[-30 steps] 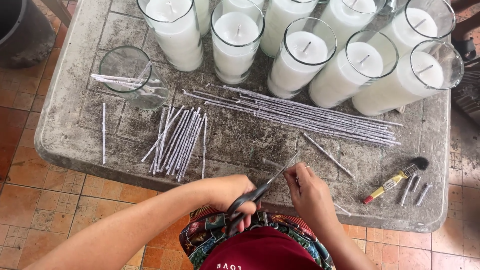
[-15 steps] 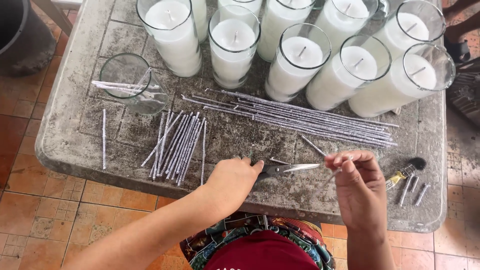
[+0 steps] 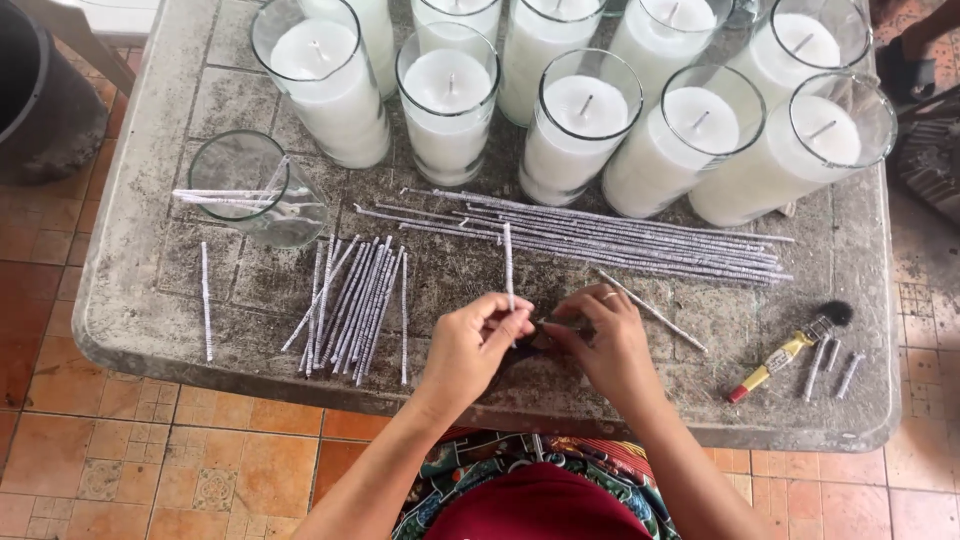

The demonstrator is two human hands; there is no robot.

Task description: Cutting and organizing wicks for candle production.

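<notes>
My left hand pinches the lower end of a short grey-white cut stick, which points away from me over the table. The fingertips of my right hand meet the left fingers at that lower end. A ring sits on one right finger. Dark scissors lie on the table between and under the two hands, mostly hidden. Whether the right hand grips anything is unclear.
A pile of short cut sticks lies left of my hands and a bundle of long sticks lies beyond them. Behind stand several white candles in glass jars. A glass holds a few sticks. A yellow tube lies right.
The scissors were put down on the table. The cut stick went from my right hand to my left, and both hands came together over the scissors.
</notes>
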